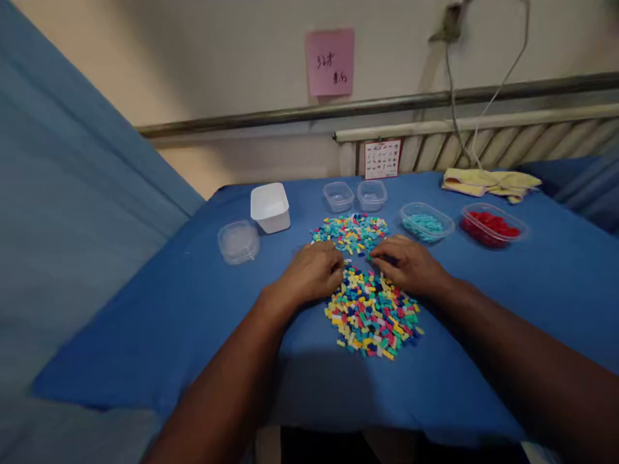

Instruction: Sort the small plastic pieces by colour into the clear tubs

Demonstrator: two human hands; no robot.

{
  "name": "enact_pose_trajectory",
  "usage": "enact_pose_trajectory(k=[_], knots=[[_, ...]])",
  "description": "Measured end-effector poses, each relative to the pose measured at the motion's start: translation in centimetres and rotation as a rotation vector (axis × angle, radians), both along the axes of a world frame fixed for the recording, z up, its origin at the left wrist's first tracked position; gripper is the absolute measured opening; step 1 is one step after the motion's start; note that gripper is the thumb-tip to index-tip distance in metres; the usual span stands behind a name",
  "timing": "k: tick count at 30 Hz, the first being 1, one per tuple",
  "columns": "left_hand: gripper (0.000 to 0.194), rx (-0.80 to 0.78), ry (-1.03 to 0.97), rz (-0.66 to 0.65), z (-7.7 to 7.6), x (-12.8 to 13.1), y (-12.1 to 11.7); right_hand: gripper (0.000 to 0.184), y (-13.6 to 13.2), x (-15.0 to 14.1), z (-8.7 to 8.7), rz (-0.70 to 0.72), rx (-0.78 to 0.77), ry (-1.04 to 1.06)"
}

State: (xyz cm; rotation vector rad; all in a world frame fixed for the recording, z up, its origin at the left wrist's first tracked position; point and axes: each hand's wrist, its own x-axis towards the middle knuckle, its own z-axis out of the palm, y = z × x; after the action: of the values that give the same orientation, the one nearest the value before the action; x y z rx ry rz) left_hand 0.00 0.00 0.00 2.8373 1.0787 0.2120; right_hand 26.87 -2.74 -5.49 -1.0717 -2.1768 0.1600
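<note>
Small coloured plastic building pieces lie in two heaps: a larger mixed pile [370,316] near me and a smaller, mostly turquoise pile [353,229] behind it. My left hand [316,267] rests at the left side, where the heaps nearly meet, its fingers curled in; whatever is in them is hidden. Opposite it, my right hand [409,263] has thumb and forefinger brought close together at the edge of the pieces. A bit of green shows by those fingertips, too small to tell whether it is held.
Behind the heaps stand two clear tubs [338,196]. To the right are a tub of turquoise pieces [422,225] and a tub of red pieces [493,227]. A white container [269,207] and clear lids [238,243] sit left. A yellow cloth [491,183] lies at the back.
</note>
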Motion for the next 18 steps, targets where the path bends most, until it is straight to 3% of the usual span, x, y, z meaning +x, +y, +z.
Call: enact_pose_trajectory(k=[5, 10, 14, 18], knots=[[0.013, -0.094, -0.203, 0.065, 0.0, -0.1, 0.0, 0.013, 0.5, 0.1, 0.5, 0.032, -0.058, -0.168], [0.016, -0.407, -0.544, 0.214, -0.1, -0.5, 0.3, 0.018, 0.1, -0.3, 1.4, 0.006, -0.120, -0.216], [0.019, -0.589, -0.821, 0.224, -0.4, 0.7, -0.1, 0.025, -0.7, -1.3, 1.9, -0.006, -0.179, 0.067], [0.028, -0.729, -0.925, 0.232, -0.8, 2.6, -1.2, 0.018, -1.5, -2.7, 2.2, 0.034, -0.286, 0.388]])
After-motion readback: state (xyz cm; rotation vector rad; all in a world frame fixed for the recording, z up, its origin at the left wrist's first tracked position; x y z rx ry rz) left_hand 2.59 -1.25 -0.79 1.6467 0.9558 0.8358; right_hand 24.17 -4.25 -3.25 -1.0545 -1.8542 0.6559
